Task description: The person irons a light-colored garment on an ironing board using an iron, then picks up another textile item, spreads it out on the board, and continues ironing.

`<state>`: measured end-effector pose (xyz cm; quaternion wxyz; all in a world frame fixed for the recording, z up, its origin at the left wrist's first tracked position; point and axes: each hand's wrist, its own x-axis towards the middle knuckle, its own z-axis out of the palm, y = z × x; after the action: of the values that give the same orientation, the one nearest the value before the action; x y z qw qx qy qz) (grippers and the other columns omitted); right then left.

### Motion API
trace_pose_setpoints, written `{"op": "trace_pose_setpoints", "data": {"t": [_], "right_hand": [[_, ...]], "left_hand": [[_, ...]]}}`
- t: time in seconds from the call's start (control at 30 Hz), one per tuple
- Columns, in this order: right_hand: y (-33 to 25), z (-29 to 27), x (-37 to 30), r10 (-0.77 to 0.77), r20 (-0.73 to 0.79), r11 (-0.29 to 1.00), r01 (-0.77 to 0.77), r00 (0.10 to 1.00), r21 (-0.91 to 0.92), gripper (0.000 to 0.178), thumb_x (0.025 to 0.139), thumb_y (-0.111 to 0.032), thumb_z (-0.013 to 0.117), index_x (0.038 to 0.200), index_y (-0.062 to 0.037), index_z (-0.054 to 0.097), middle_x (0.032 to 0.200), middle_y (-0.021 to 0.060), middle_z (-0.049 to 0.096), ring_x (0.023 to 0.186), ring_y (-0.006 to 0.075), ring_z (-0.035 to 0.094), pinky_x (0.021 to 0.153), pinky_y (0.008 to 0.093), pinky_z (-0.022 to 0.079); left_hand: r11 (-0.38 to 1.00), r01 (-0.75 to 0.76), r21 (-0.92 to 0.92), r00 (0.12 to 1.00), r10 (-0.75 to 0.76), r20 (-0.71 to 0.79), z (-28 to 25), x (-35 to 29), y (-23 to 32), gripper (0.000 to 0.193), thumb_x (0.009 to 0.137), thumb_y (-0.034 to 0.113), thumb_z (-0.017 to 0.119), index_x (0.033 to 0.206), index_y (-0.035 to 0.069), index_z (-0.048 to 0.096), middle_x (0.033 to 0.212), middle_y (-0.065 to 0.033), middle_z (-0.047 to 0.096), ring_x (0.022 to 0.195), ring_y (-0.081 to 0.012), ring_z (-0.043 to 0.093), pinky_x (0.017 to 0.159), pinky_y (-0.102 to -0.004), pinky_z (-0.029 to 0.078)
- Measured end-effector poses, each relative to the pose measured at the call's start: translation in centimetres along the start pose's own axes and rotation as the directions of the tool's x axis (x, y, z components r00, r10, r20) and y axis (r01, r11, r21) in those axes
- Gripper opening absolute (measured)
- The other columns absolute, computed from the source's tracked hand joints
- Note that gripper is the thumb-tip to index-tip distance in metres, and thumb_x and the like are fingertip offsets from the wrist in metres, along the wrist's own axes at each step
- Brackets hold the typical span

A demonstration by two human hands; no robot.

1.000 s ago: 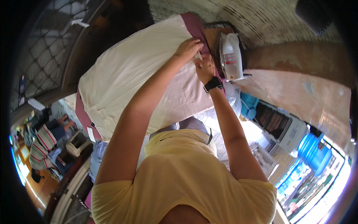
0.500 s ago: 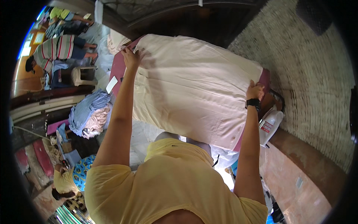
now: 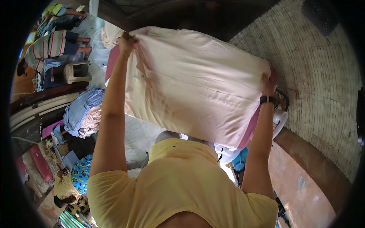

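Note:
A large pale pink cloth (image 3: 197, 83) lies spread over a maroon padded table (image 3: 249, 131), whose cover shows along the left and right ends. My left hand (image 3: 126, 41) is closed on the cloth's far left corner, and folds run from it down the left side. At the right edge, my right hand (image 3: 269, 84), with a dark watch on the wrist, is closed on the cloth's border; its fingers are slightly blurred. The stretch between both hands looks pulled fairly taut, with shallow creases across the middle.
Beside the table's right end is a white plastic object (image 3: 279, 121), partly hidden by my forearm. A heap of blue and pink cloth (image 3: 81, 114) lies to the left, near a beige stool (image 3: 76, 73). Other people are at the far left and lower left. A woven mat (image 3: 304, 72) lies right.
My left hand has shifted outward to the left, drawing the cloth's corner with it and forming deeper folds. My right hand has moved slightly right and its fingers have closed on the border.

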<state>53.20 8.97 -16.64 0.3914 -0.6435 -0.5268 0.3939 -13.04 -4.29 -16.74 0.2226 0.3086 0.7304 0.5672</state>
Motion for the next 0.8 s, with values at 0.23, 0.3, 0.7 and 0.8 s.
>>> {"op": "trace_pose_setpoints", "data": {"t": [0.23, 0.3, 0.7, 0.8], "right_hand": [[-1.3, -1.0, 13.3, -0.063, -0.147, 0.856, -0.023, 0.987, -0.517, 0.055, 0.082, -0.047, 0.067, 0.112, -0.0003, 0.063, 0.109, 0.0143, 0.066, 0.093, 0.0317, 0.063, 0.082, 0.0473, 0.049], [-0.7, -1.4, 14.7, -0.180, -0.190, 0.796, 0.030, 0.965, -0.605, 0.056, 0.082, -0.050, 0.067, 0.111, -0.0020, 0.064, 0.109, 0.0150, 0.066, 0.093, 0.0350, 0.064, 0.085, 0.0498, 0.048], [5.8, -7.4, -28.2, -0.217, -0.040, 0.647, 0.113, 0.975, -0.754, 0.039, 0.088, -0.037, 0.068, 0.100, -0.0005, 0.060, 0.088, 0.0175, 0.061, 0.084, 0.0335, 0.058, 0.076, 0.0438, 0.047], [8.1, -6.7, -33.4, 0.097, -0.165, 0.860, -0.167, 0.981, -0.482, 0.043, 0.086, -0.041, 0.072, 0.091, 0.0009, 0.063, 0.071, 0.0100, 0.061, 0.071, 0.0230, 0.061, 0.065, 0.0375, 0.049]], "left_hand": [[0.708, -0.556, 0.435, 0.797, 0.603, 0.037, 7.6, 0.2, 6.0, 0.034, 0.074, -0.002, 0.063, 0.107, 0.000, 0.053, 0.088, -0.0218, 0.065, 0.080, -0.0373, 0.066, 0.072, -0.0433, 0.051], [0.682, -0.543, 0.489, 0.818, 0.561, 0.127, 9.0, -0.5, 6.2, 0.037, 0.075, -0.004, 0.061, 0.111, 0.002, 0.053, 0.097, -0.0202, 0.063, 0.089, -0.0357, 0.065, 0.076, -0.0413, 0.052], [0.680, -0.330, 0.655, 0.923, 0.379, 0.071, -13.8, -22.5, -5.2, 0.031, 0.087, 0.020, 0.070, 0.107, -0.001, 0.058, 0.100, -0.0193, 0.058, 0.090, -0.0351, 0.057, 0.079, -0.0432, 0.045], [0.725, -0.231, 0.649, 0.961, 0.275, 0.034, -15.2, -26.5, -7.2, 0.032, 0.085, 0.025, 0.073, 0.100, -0.001, 0.060, 0.095, -0.0168, 0.058, 0.084, -0.0303, 0.055, 0.077, -0.0402, 0.045]]}}
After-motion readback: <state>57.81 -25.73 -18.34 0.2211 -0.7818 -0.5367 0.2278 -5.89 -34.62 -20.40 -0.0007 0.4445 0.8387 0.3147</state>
